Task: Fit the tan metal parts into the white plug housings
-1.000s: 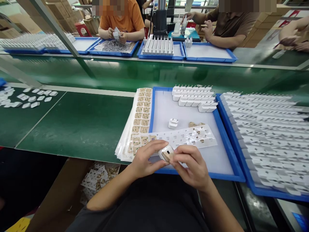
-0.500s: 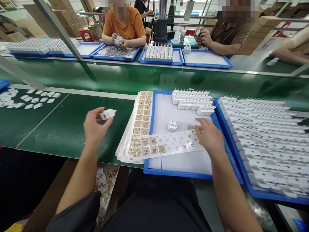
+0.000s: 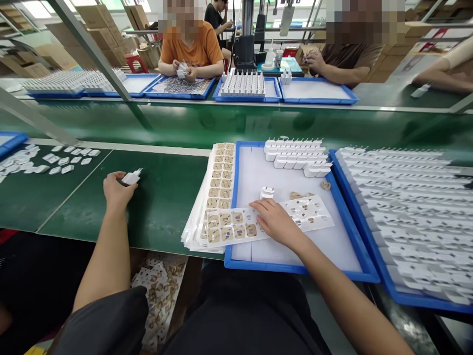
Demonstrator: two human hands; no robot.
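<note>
My left hand [image 3: 120, 192] is closed round a white plug charger [image 3: 131, 177], low over the green bench at the left. The charger's prongs point to the right. My right hand [image 3: 275, 222] lies over a sticker sheet [image 3: 310, 212], fingers stretched out towards the left. Just beyond those fingertips a single white charger [image 3: 266, 193] stands in the blue-rimmed tray [image 3: 301, 269]. Brown stickers fill the sheet's left end, while its right part is bare white backing. Short rows of white chargers [image 3: 295, 153] stand at the tray's far side.
A stack of sticker sheets [image 3: 221, 172] lies left of the tray. Small brown scraps [image 3: 325, 185] are in the tray. A second tray [image 3: 399, 222] full of chargers adjoins on the right. White pieces [image 3: 48, 160] lie at far left. Two co-workers sit across the green conveyor [image 3: 177, 121].
My left hand has moved left and down with the charger. My right hand has moved left across the sheet, and a brown scrap now shows at the tray's right side.
</note>
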